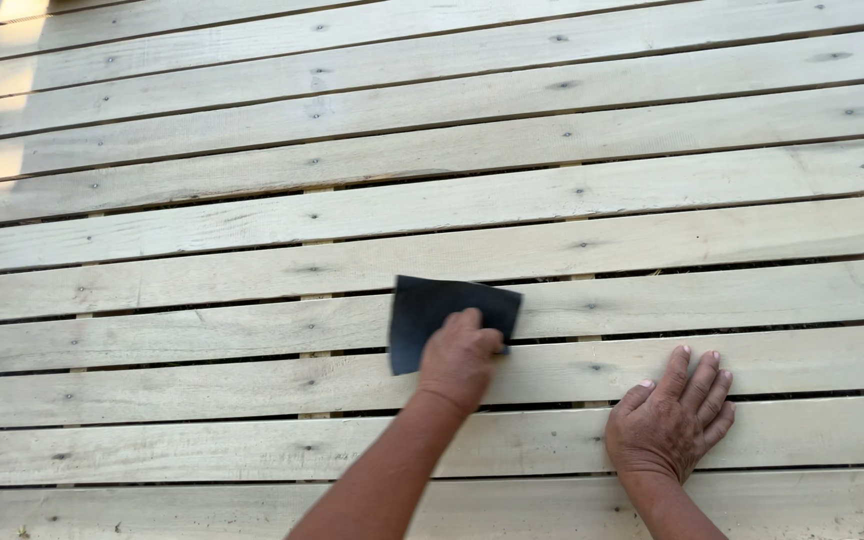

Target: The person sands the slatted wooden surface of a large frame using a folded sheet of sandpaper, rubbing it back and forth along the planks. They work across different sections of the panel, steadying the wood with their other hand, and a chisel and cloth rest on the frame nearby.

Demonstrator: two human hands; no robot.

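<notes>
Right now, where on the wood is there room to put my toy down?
The slats above the dark sanding sheet are bare, and so is the stretch to its left. It is crowded at the bottom middle, where the left hand presses the sheet and the right hand lies flat.

- Even, soft daylight covers the pale wooden slats (552,230); shadows are faint.
- Bright sun patches (7,80) glare near the top left corner.
- Focus is sharp throughout, with slight bowing of the boards at the edges.

Patches of sunlight (7,75) at the upper left corner
</notes>
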